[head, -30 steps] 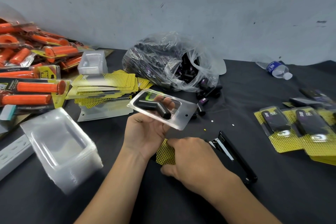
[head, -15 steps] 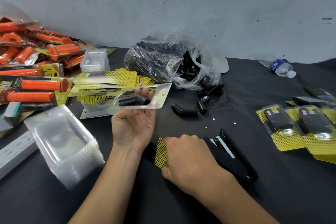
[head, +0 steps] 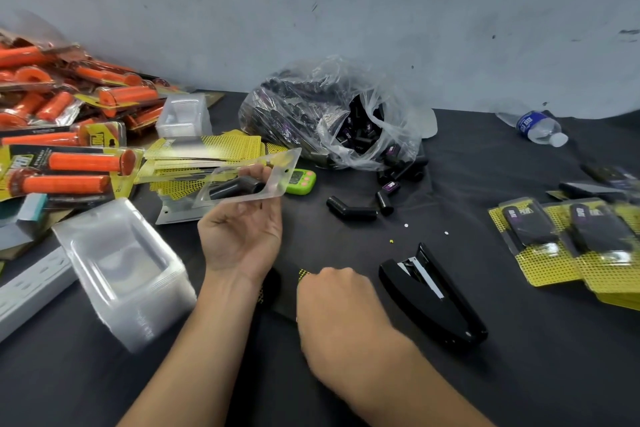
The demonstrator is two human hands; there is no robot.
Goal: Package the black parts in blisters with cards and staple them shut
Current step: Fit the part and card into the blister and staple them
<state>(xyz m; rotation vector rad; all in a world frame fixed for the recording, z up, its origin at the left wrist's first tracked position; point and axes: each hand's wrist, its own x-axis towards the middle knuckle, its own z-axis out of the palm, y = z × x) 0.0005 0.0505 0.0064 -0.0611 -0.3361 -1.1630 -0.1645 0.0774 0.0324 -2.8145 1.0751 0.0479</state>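
Observation:
My left hand [head: 242, 239] holds up a clear blister [head: 277, 173] with one black part [head: 235, 188] lying in its pocket. My right hand [head: 339, 308] is curled on the table over a yellow dotted card [head: 303, 273], most of which it hides. A black stapler [head: 433, 295] lies just right of that hand. A bent black part [head: 349, 210] and other loose ones lie beyond, spilling from a clear bag of black parts [head: 332, 114]. Finished packs [head: 568, 239] lie at the right.
A stack of empty blisters [head: 121, 274] stands at the left, with a white power strip [head: 31, 291] beside it. Yellow cards [head: 207, 152], another blister stack [head: 183, 114] and orange-grip packs [head: 69, 135] fill the back left. A green timer [head: 300, 180] and a water bottle [head: 540, 126] lie further back.
My left hand carried the blister left and up. One black part dropped out onto the table. My right hand stayed on the card, now covering more of it.

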